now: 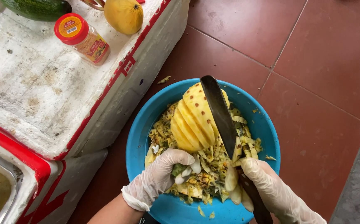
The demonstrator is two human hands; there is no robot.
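One red-capped jar (83, 38) on white foam box (34, 83)

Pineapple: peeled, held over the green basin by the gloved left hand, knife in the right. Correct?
Not quite: the basin is blue, not green, as the head view shows. The rest stands: the peeled pineapple is held over it by the gloved left hand, and the right hand holds the knife.

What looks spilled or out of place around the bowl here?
A few pineapple scraps lie on the red tile floor just outside the blue bowl, near the foam box. Otherwise the peelings sit inside the bowl, and the jar lies on its side on the box.
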